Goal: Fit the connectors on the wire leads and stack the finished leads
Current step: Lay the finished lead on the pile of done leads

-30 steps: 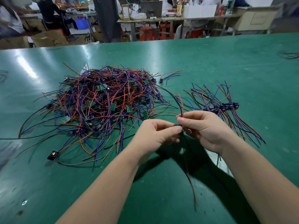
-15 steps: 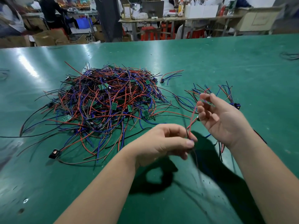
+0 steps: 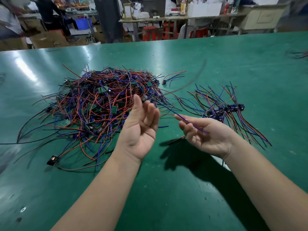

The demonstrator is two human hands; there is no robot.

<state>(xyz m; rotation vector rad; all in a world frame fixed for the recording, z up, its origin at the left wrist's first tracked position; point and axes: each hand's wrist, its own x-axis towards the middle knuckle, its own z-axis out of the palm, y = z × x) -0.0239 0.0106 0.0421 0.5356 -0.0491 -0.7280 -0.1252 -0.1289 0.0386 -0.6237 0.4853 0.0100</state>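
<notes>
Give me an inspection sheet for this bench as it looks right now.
Surface: green table, small pale specks.
Job's things: tangled pile of leads left; stack of finished leads right.
Clutter: one stray lead beyond the pile.
Hands: left hand pinches a dark connector; right hand palm up, grip unclear.
Cables: blue wire runs from the connector across the right hand.
Surroundings: workbenches, red stools, people, blurred.

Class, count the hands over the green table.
2. Left hand, centre, pinches a lead by its dark end; right hand, beside it, has its blue wire across the fingers.
</notes>
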